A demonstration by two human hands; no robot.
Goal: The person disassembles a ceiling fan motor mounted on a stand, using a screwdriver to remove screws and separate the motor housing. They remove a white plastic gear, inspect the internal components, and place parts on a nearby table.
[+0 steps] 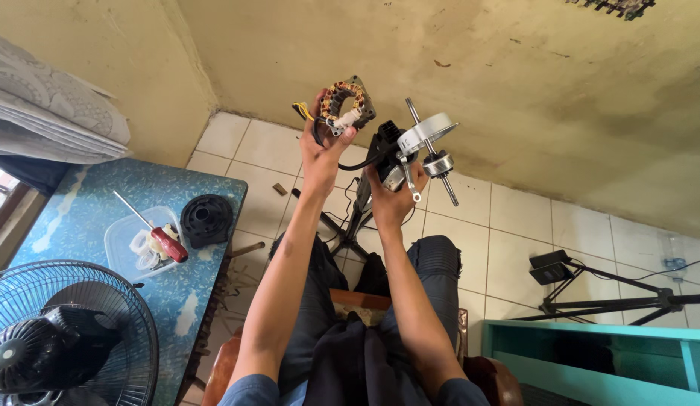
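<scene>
Up front, left hand (325, 154): we're gripping the ring-shaped stator (345, 104), copper windings.
Right hand (393, 197): we're clutching the metal rotor assembly (427, 143), shaft poking out.

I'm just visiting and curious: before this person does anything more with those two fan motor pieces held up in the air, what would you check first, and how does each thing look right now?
1. Left hand has a firm hold on the copper-wound stator: ok.
2. Right hand grips the motor housing with its shaft: ok.
3. Black cable between the two pieces hangs slack, not stretched: ok.
4. Yellow wire ends on the stator intact: cannot tell, too small.
5. Red-handled screwdriver lies within easy reach in the clear tub on the blue table: ok.
6. Shaft straight and clean: cannot tell.
</scene>
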